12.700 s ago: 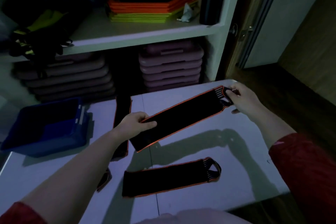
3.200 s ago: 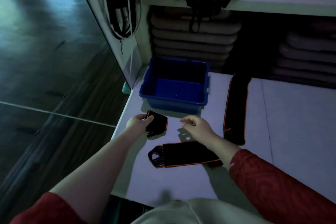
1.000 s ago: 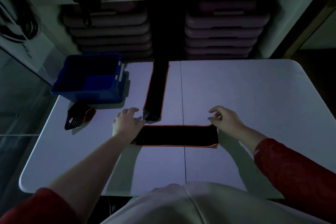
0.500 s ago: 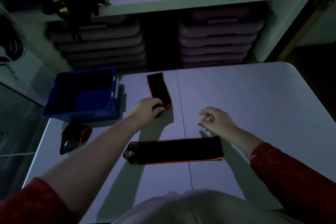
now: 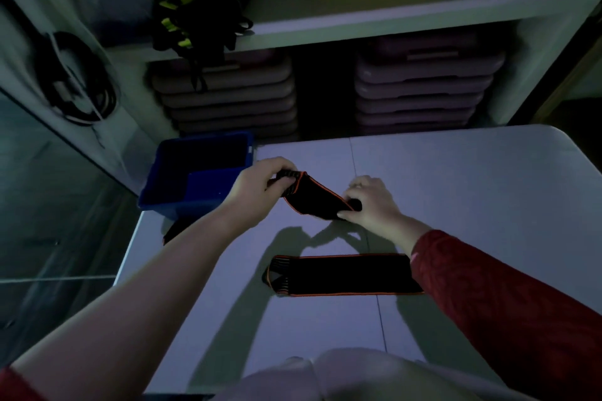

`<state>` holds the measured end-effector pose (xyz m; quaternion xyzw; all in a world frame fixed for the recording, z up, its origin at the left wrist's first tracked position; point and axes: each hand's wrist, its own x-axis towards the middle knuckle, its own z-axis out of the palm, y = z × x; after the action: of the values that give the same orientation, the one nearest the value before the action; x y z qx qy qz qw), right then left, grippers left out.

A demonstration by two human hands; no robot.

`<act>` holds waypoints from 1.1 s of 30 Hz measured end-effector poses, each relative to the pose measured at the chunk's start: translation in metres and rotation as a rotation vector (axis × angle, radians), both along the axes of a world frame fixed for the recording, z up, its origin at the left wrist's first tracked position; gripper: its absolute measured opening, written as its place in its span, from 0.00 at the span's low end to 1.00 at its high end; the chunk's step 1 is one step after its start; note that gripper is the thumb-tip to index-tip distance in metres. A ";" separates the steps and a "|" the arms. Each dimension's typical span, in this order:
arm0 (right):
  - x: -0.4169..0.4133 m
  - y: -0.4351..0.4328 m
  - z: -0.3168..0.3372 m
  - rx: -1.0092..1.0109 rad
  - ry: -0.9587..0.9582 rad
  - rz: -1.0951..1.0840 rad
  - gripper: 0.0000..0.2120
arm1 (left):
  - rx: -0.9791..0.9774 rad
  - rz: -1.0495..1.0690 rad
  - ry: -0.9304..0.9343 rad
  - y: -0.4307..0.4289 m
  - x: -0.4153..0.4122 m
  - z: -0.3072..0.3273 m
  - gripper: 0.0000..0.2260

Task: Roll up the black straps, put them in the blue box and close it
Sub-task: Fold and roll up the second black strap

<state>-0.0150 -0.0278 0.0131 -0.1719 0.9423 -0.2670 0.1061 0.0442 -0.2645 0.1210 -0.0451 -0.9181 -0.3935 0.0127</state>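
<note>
A black strap with orange edging [image 5: 314,198] hangs above the white table [image 5: 456,192], stretched between both hands. My left hand [image 5: 260,181] grips its striped loop end. My right hand [image 5: 369,202] pinches its other end, which looks folded over. A second black strap [image 5: 345,275] lies flat near the front of the table, partly under my right sleeve. The blue box [image 5: 195,172] stands open at the table's back left corner. A rolled strap [image 5: 176,229] lies in front of the box, mostly hidden by my left forearm.
White shelving stands behind the table with stacked purple step boards [image 5: 420,88] below and black-and-yellow gear [image 5: 195,23] hanging over the shelf edge. Coiled black cable [image 5: 76,81] hangs on the left panel. The table's left edge drops to a dark floor.
My left hand has lifted the far strap off the table and my right hand has taken its other end. The view has shifted left and back.
</note>
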 end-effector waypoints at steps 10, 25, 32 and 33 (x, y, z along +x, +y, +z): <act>0.039 0.034 -0.010 0.064 0.057 -0.162 0.07 | -0.120 0.158 0.096 -0.062 0.032 -0.021 0.06; 0.157 0.109 -0.043 0.177 0.064 -0.173 0.13 | -0.613 -0.302 -0.100 -0.053 0.093 -0.141 0.13; 0.143 0.111 -0.032 0.135 0.026 -0.459 0.16 | -0.381 0.005 -0.256 -0.031 0.095 -0.137 0.18; 0.137 0.112 -0.033 0.164 -0.025 -0.459 0.18 | -0.375 0.051 -0.271 -0.026 0.093 -0.138 0.17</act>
<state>0.1220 0.0838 -0.0202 0.0592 0.9738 -0.2087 0.0679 0.1377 -0.2905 -0.0166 0.0298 -0.9694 -0.2178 -0.1094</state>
